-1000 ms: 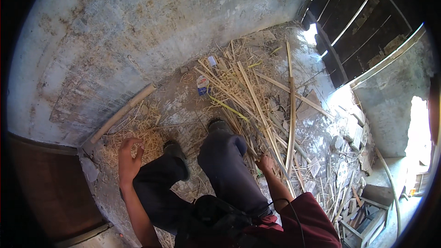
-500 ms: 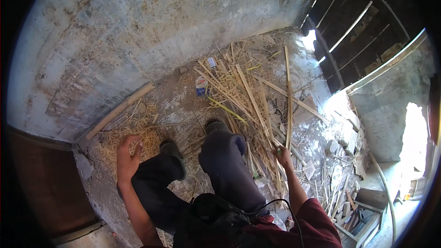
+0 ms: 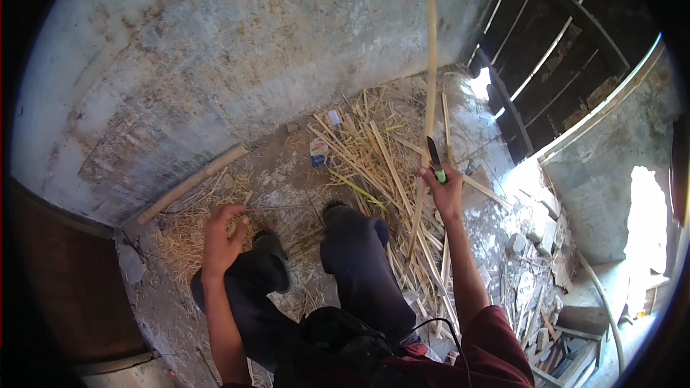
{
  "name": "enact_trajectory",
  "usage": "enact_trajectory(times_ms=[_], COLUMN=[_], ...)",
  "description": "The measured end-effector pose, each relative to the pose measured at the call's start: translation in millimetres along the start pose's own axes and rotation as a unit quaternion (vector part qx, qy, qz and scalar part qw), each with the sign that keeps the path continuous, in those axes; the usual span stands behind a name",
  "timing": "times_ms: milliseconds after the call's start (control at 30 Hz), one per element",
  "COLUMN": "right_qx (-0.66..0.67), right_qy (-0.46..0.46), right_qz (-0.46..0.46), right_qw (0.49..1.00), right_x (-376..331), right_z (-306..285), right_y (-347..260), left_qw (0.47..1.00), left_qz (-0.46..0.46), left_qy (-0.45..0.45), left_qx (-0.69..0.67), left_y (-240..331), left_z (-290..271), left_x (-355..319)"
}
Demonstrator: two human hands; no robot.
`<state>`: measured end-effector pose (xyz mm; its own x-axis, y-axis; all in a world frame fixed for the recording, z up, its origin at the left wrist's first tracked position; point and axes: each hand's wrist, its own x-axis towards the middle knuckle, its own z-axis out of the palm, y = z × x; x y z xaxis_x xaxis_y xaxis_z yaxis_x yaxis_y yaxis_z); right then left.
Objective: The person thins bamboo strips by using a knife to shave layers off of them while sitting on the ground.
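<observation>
My right hand [image 3: 448, 188] is closed round a knife [image 3: 435, 154] with a dark blade and a green handle, its blade pointing up and away. The same hand grips a long, pale bamboo strip [image 3: 430, 65], which stands up steeply in front of the far wall. My left hand [image 3: 221, 238] hangs empty beside my left knee, fingers apart. Under it, curly pale shavings [image 3: 176, 244] cover the floor. A heap of split bamboo strips [image 3: 388, 154] lies beyond and to the right of my right knee.
A thick bamboo pole [image 3: 192, 184] lies along the wall at left. A small blue and white packet [image 3: 318, 152] sits near the heap. Broken bricks [image 3: 543, 230] and scraps line the right side, below a dark slatted panel [image 3: 557, 50].
My right hand has risen from the heap, lifting the bamboo strip with the knife still in its grip. My left hand has shifted slightly right.
</observation>
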<state>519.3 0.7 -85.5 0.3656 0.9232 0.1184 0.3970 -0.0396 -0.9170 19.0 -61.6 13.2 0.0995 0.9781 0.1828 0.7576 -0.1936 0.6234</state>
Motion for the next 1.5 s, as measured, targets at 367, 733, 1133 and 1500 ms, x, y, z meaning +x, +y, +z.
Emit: enact_trajectory(times_ms=[367,733,1133,1500], right_qx=[0.018,0.024,-0.093,-0.073], right_qy=[-0.119,-0.187,-0.175,-0.257], right_qz=[-0.222,-0.409,-0.233,-0.345], right_qw=[0.968,0.893,0.952,0.9], right_x=[17.3,-28.0,56.0,51.0], right_z=[124.6,227.3,171.5,162.6], right_y=[-207.5,-305.0,-233.9,-240.5], left_qw=[0.993,0.87,0.746,0.699], left_qz=[0.058,-0.087,-0.12,-0.099], left_qy=[-0.038,0.053,0.261,0.287], left_qx=[-0.1,-0.482,-0.601,-0.647], left_y=[61.6,8.1,-30.4,-33.6], left_z=[23.8,29.9,-54.6,-82.6], left_x=[53.7,92.1,60.1,47.9])
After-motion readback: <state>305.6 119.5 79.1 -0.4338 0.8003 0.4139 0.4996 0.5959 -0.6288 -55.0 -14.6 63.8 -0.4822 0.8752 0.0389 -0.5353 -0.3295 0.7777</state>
